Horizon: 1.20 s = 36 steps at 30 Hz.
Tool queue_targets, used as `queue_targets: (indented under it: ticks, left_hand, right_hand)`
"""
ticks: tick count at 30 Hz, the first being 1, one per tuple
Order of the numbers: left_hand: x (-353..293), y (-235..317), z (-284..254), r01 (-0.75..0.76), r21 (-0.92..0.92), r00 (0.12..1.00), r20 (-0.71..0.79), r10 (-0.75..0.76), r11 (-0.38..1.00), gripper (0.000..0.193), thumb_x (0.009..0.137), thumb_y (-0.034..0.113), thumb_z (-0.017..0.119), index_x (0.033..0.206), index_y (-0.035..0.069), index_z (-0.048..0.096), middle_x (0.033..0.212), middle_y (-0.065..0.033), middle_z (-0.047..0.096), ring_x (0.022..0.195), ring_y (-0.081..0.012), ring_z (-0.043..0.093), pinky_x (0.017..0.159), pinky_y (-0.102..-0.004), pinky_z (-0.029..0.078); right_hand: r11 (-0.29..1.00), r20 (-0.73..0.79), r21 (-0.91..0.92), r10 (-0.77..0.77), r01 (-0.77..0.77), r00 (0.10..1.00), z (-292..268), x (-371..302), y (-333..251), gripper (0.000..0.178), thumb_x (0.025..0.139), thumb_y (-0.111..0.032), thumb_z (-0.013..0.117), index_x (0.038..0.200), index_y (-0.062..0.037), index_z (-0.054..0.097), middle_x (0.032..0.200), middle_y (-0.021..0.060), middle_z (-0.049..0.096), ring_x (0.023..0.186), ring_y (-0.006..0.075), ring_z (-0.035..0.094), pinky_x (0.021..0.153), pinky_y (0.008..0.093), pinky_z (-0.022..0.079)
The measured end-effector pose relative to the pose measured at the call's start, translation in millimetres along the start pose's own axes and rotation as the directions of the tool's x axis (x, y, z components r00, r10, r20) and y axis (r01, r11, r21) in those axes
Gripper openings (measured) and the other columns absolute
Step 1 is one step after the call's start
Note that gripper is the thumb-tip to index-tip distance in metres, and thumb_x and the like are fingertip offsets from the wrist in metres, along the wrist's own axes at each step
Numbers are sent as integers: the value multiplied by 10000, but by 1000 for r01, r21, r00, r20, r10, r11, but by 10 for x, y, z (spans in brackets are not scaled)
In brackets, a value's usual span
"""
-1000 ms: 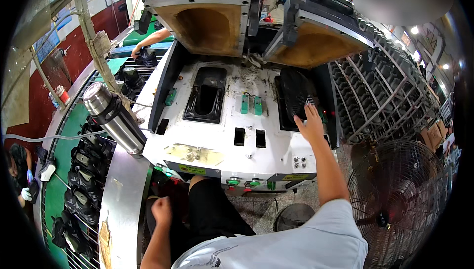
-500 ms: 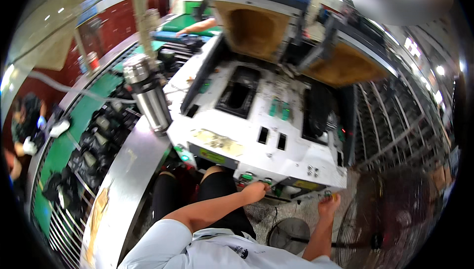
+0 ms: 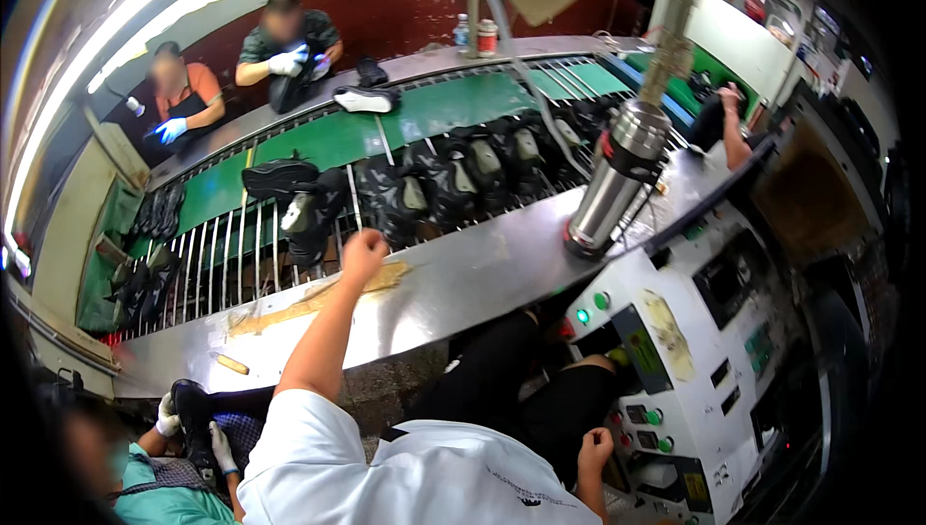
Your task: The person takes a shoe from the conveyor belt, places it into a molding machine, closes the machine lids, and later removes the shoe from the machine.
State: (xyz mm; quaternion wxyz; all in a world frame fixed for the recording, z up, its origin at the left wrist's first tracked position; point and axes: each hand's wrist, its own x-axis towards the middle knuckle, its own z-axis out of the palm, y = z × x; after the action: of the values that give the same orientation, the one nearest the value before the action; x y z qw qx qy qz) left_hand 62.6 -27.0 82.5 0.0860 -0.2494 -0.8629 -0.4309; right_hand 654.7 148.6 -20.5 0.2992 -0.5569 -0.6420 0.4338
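Observation:
My left hand (image 3: 364,255) is stretched out over the metal edge of the conveyor, its fingers curled in and nothing visible in them. Just beyond it, a black shoe with a pale grey tongue (image 3: 301,215) lies on the rollers. A row of similar black shoes (image 3: 451,183) continues to the right along the rollers. Down beside the white machine (image 3: 641,332), my right hand (image 3: 595,448) hangs with closed fingers and shows no object. It is close to the machine's front panel with green buttons (image 3: 654,417), apart from it.
A steel flask (image 3: 617,178) stands on the metal ledge (image 3: 482,265). A yellow-handled tool (image 3: 232,364) lies at the ledge's near left. Two people work across the green belt (image 3: 424,125); another person (image 3: 174,486) sits at lower left holding a black shoe. A white shoe (image 3: 367,99) rests on the belt.
My view has swung left from the machine to the conveyor. My left hand has left the machine's front and reached out over the ledge; my right hand has come away from the machine's front corner.

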Motion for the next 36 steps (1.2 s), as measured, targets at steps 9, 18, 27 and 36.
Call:
queue_targets:
  ticks: [9, 18, 27, 36]
  left_hand:
    - [968, -1549, -1153, 454, 370, 877, -26, -480, 811, 906, 619, 315, 776, 1381, 49, 363, 1309, -220, 495, 1208, -372, 488, 1013, -418, 410]
    - [1134, -1857, -1020, 472, 25, 876, 97, -473, 881, 844, 612, 214, 752, 1366, 3, 436, 1239, -223, 581, 1116, -344, 581, 953, -377, 453]
    - [1054, -1607, -785, 593, 20, 803, -95, -589, 805, 847, 583, 188, 749, 1354, 5, 453, 1210, -224, 597, 1115, -351, 581, 949, -389, 458]
    - [978, -1322, -650, 710, -231, 664, -96, -741, 666, 811, 603, 85, 730, 1353, 62, 422, 1250, -188, 562, 1144, -347, 553, 965, -391, 433]
  right_hand:
    - [968, 305, -37, -224, 247, 926, 1071, 454, -1148, 29, 729, -23, 633, 728, -22, 604, 606, 40, 575, 556, 105, 562, 547, 251, 459]
    - [902, 582, -87, -299, 424, 756, 1966, 476, -1780, 50, 739, -36, 646, 737, -28, 596, 603, 31, 562, 537, 100, 541, 534, 244, 449]
    - [760, 779, 20, -420, 650, 466, 3655, 418, -2585, 87, 751, -141, 647, 770, -63, 616, 660, 69, 616, 587, 196, 605, 586, 321, 496]
    - [530, 775, 14, -542, 848, 325, 4635, 69, -2642, 123, 681, -210, 651, 695, -115, 573, 648, 77, 608, 636, 292, 613, 571, 421, 483]
